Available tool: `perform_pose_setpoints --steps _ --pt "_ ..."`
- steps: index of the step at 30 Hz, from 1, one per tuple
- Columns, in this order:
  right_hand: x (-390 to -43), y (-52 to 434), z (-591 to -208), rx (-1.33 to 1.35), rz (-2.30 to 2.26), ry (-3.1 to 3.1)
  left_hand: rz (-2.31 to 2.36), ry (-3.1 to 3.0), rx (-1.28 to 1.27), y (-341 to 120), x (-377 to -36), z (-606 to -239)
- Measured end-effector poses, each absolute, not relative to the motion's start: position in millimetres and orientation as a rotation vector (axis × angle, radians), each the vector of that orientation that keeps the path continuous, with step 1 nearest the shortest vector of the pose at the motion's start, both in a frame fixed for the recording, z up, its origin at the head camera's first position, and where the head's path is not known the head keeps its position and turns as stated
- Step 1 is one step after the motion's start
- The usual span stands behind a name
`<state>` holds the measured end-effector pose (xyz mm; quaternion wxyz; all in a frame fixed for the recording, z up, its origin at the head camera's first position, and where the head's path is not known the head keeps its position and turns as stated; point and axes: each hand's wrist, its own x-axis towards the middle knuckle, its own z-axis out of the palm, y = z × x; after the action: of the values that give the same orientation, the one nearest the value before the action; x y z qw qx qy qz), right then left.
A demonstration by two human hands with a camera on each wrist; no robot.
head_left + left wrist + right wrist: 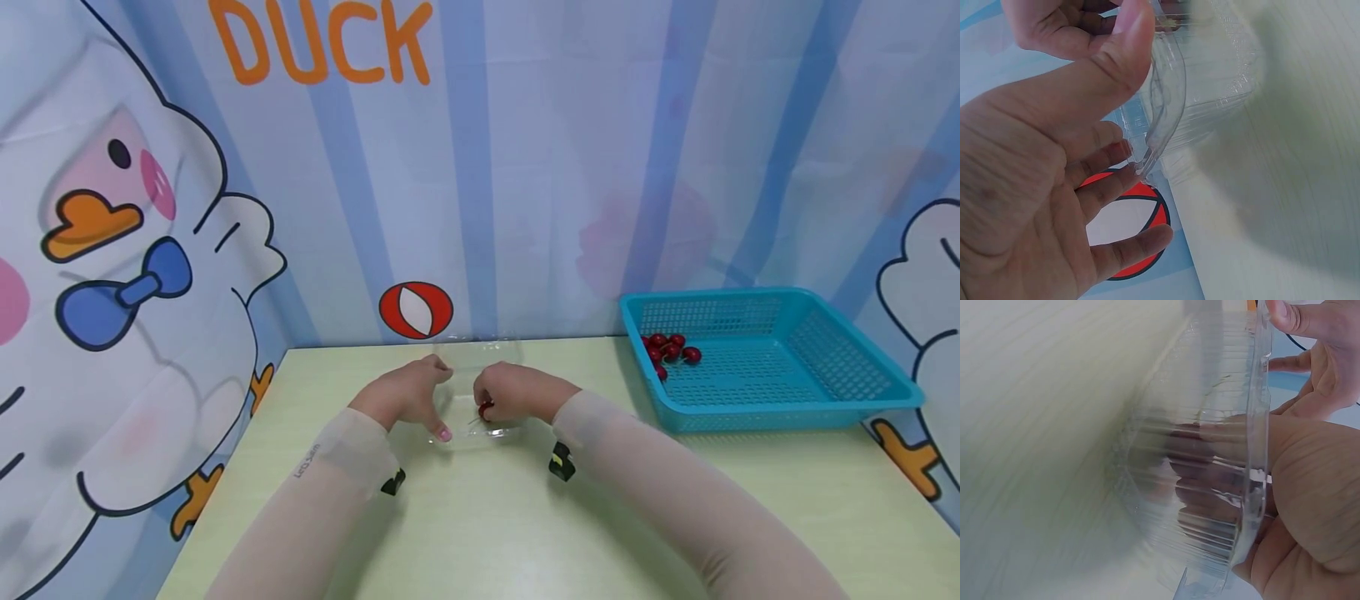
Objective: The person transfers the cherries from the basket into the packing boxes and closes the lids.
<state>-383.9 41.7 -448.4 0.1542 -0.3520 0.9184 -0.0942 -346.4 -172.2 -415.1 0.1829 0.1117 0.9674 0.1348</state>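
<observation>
Clear ribbed plastic container (480,392) sits mid-bench; our left hand (408,396) pinches its rim at nine o'clock, our right hand (513,396) curls inside holding a red cherry (486,409).

- The pale green table (465,533) stands against a cartoon backdrop.
- A clear plastic container (480,392) lies on it, near the middle.
- A blue basket (795,400) with red cherries (670,350) rests at the right.
</observation>
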Motion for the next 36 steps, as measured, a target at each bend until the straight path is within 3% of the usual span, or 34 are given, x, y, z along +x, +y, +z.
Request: perform_pose_setpoints --steps 18,36 --pt "-379 79 -389 -1.020 -0.251 2.674 0.373 2.735 0.432 -176 -350 -417" --pt "-408 212 -315 -0.698 -0.630 2.821 0.358 2.725 0.361 -170 -350 -416"
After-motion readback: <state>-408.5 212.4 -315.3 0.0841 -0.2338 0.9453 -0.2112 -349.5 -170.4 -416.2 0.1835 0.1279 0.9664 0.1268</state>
